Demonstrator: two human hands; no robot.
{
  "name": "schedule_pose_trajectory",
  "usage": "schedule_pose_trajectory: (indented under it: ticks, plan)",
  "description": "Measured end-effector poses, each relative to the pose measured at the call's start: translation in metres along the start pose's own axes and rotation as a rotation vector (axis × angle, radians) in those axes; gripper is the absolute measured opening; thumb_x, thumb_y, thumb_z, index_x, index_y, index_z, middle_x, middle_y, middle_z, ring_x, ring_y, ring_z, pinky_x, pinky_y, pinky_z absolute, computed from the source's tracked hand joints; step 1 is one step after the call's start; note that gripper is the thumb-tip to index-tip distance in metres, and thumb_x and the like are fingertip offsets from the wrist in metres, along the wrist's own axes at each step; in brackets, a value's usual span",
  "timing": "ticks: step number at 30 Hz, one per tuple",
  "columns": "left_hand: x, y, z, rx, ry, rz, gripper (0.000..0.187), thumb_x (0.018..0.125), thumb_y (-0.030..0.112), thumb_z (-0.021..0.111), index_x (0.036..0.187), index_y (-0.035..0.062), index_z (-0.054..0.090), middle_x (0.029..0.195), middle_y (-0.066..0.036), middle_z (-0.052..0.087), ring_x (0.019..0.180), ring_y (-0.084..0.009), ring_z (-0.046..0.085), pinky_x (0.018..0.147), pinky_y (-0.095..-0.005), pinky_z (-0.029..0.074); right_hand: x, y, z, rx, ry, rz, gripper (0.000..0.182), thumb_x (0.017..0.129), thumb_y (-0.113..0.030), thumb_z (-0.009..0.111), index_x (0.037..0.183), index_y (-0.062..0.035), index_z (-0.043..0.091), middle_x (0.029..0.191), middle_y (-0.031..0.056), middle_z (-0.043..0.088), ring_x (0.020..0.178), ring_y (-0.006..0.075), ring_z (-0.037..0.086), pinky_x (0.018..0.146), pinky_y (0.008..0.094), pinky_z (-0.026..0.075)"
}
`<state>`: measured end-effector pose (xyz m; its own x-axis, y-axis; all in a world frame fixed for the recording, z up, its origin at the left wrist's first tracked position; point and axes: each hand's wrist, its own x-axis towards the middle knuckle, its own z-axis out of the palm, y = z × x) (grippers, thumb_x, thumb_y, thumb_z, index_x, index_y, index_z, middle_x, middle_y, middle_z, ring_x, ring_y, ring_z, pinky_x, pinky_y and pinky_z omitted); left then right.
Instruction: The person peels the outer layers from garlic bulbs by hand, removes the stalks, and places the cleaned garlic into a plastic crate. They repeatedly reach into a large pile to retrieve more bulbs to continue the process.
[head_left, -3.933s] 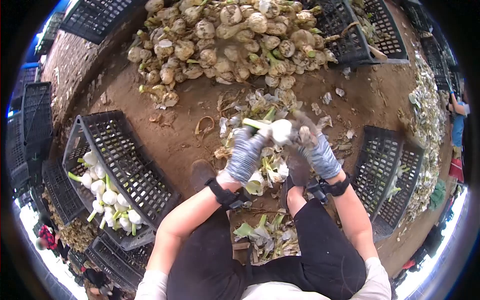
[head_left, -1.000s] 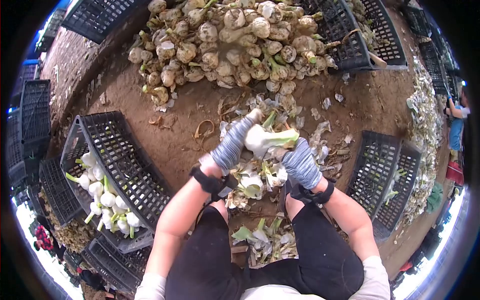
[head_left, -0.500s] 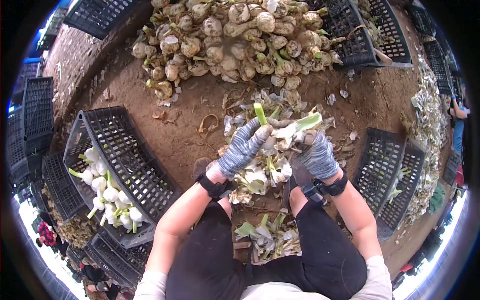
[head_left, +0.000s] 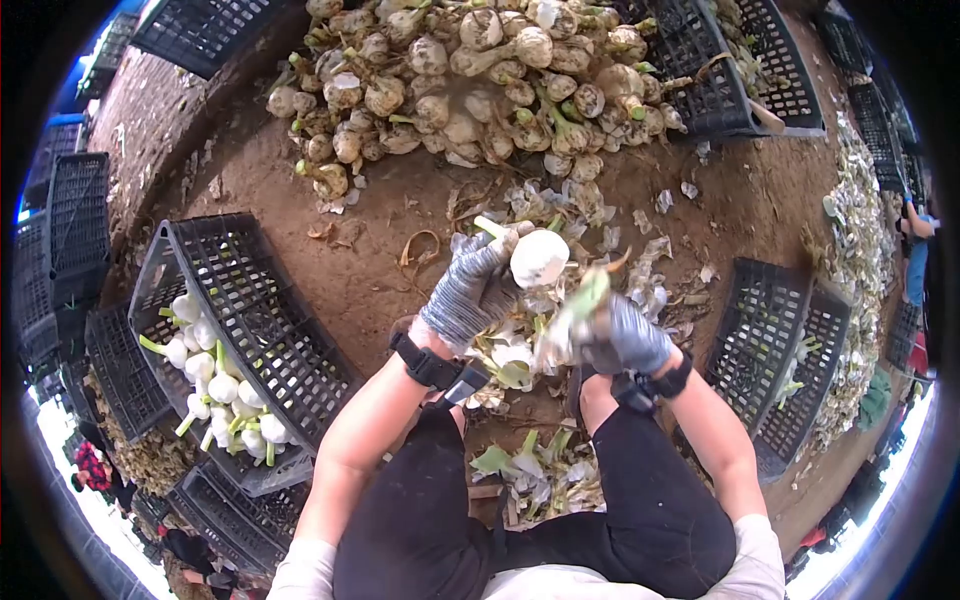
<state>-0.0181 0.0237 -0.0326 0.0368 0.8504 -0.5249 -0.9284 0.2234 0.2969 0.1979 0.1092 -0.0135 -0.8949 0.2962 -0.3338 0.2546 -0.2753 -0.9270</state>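
Observation:
My left hand (head_left: 466, 296), in a grey knit glove, is closed around the green stem of a garlic bulb (head_left: 540, 258). The bulb is clean and white, its rounded side turned to the right. Just below and right of it, my right hand (head_left: 630, 338), also gloved, has its fingers closed on a strip of garlic husk (head_left: 580, 308) with a pale green leaf end. Motion blurs this hand and the husk, which hangs apart from the bulb. Beneath both hands lies a litter of peeled husks (head_left: 512, 362) on the ground.
A heap of unpeeled, soil-stained garlic (head_left: 450, 90) lies ahead. At left, a tilted black crate (head_left: 262, 300) holds white peeled bulbs (head_left: 222, 388). Another black crate (head_left: 755, 340) stands at right, and one more (head_left: 700, 70) beside the heap. More husks (head_left: 545, 480) lie between my legs.
The husk has come off the bulb, leaving it white and bare in my left hand. My right hand has moved down and toward me with the husk.

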Motion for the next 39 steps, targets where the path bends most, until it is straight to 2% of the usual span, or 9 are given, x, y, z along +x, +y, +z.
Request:
schedule_pose_trajectory:
  ticks: [2, 4, 5, 8, 12, 15, 22, 26, 39]
  plan:
    - [0.011, -0.009, -0.020, -0.277, -0.078, -0.009, 0.042, 0.083, 0.016, 0.064, 0.121, 0.0030, 0.051, 0.118, -0.012, 0.057, 0.110, -0.0242, 0.055, 0.094, -0.0393, 0.046, -0.018, -0.017, -0.002, -0.556, -0.127, -0.297, 0.037, 0.077, -0.018, 0.066, 0.106, 0.0029, 0.059, 0.102, 0.0081, 0.061, 0.094, 0.0180, 0.059, 0.085, 0.0303, 0.046]
    - [0.013, -0.011, -0.026, -0.367, -0.066, -0.001, 0.041, 0.083, 0.013, 0.062, 0.121, 0.0022, 0.050, 0.119, -0.013, 0.056, 0.109, -0.0248, 0.055, 0.093, -0.0397, 0.048, -0.024, -0.025, -0.014, 0.703, -0.364, 0.317, 0.039, 0.076, -0.014, 0.066, 0.112, 0.0001, 0.058, 0.105, 0.0121, 0.062, 0.100, 0.0180, 0.056, 0.091, 0.0325, 0.042]
    - [0.013, -0.010, -0.030, -0.412, -0.026, -0.010, 0.040, 0.084, 0.012, 0.061, 0.120, 0.0013, 0.050, 0.118, -0.014, 0.057, 0.106, -0.0251, 0.056, 0.090, -0.0386, 0.049, -0.018, -0.029, -0.019, 0.320, -0.326, 0.332, 0.059, 0.070, -0.033, 0.072, 0.114, 0.0033, 0.056, 0.103, 0.0143, 0.062, 0.097, 0.0206, 0.060, 0.087, 0.0319, 0.046]
    - [0.013, -0.011, -0.037, -0.589, 0.014, -0.068, 0.037, 0.085, 0.011, 0.059, 0.119, -0.0015, 0.050, 0.112, -0.016, 0.058, 0.097, -0.0250, 0.058, 0.083, -0.0339, 0.053, 0.008, -0.028, 0.000, -1.087, -0.080, 0.473, 0.052, 0.073, -0.038, 0.069, 0.114, -0.0079, 0.058, 0.103, 0.0157, 0.062, 0.098, 0.0250, 0.060, 0.083, 0.0313, 0.046]
    - [0.002, -0.009, -0.009, -0.612, 0.146, -0.151, 0.030, 0.090, 0.013, 0.056, 0.115, -0.0029, 0.052, 0.107, -0.015, 0.059, 0.093, -0.0211, 0.060, 0.076, -0.0262, 0.055, 0.027, -0.047, 0.002, 0.059, 0.391, 0.301, 0.028, 0.080, -0.019, 0.065, 0.100, -0.0020, 0.055, 0.083, 0.0075, 0.060, 0.069, 0.0188, 0.064, 0.059, 0.0276, 0.052]
    - [0.003, -0.012, 0.011, -0.503, 0.267, -0.191, 0.020, 0.090, 0.017, 0.058, 0.104, 0.0027, 0.057, 0.091, -0.006, 0.062, 0.077, -0.0133, 0.061, 0.063, -0.0194, 0.055, 0.043, -0.054, 0.017, 0.204, 0.504, 0.106, 0.020, 0.081, -0.012, 0.064, 0.095, -0.0027, 0.052, 0.076, 0.0015, 0.056, 0.064, 0.0093, 0.060, 0.055, 0.0214, 0.050]
    - [0.004, -0.021, 0.010, -0.278, 0.336, 0.014, 0.015, 0.090, 0.016, 0.059, 0.102, 0.0074, 0.056, 0.090, -0.005, 0.064, 0.074, -0.0123, 0.062, 0.060, -0.0194, 0.055, 0.031, -0.069, -0.001, 0.763, 0.376, -0.090, 0.023, 0.081, -0.012, 0.064, 0.098, -0.0057, 0.050, 0.080, 0.0050, 0.060, 0.066, 0.0101, 0.059, 0.054, 0.0215, 0.050]
    - [0.001, -0.020, 0.024, -0.069, 0.386, 0.093, 0.013, 0.090, 0.017, 0.058, 0.101, 0.0099, 0.054, 0.089, 0.000, 0.061, 0.075, -0.0088, 0.061, 0.056, -0.0171, 0.052, 0.038, -0.054, -0.001, 0.274, 0.527, 0.171, 0.025, 0.086, -0.021, 0.061, 0.102, -0.0067, 0.049, 0.078, 0.0020, 0.056, 0.064, 0.0086, 0.057, 0.052, 0.0211, 0.049]
    - [0.003, -0.028, 0.028, 0.074, 0.338, 0.212, 0.018, 0.090, 0.021, 0.059, 0.102, 0.0071, 0.055, 0.091, -0.001, 0.061, 0.075, -0.0077, 0.059, 0.059, -0.0194, 0.049, 0.038, -0.047, 0.022, 0.614, 0.497, 0.138, 0.020, 0.090, -0.023, 0.057, 0.098, -0.0047, 0.054, 0.086, 0.0019, 0.059, 0.076, 0.0097, 0.060, 0.065, 0.0250, 0.054]
